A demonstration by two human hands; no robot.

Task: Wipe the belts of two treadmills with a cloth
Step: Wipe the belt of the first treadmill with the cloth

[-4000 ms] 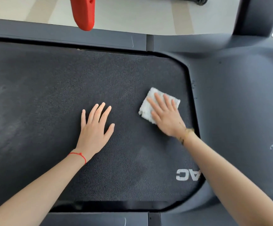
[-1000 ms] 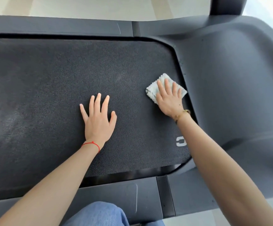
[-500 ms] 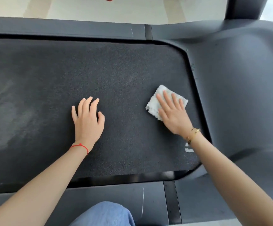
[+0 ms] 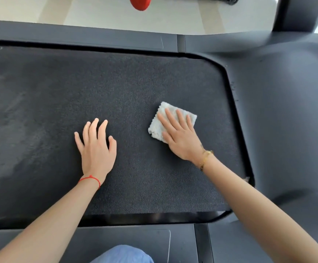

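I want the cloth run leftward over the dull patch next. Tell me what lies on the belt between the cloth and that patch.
The left hand does: it rests on the belt directly left of the cloth, which the right hand presses flat. The dull patch lies beyond it; nothing else shows there.

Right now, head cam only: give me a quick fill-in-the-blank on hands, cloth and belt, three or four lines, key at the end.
1. The right hand presses flat on a folded white ____.
2. The left hand rests on the treadmill belt and holds ____.
3. The string bracelet on the left wrist is ____ in colour.
4. The cloth lies near the belt's ____ end in this view.

Missing words: cloth; nothing; red; right
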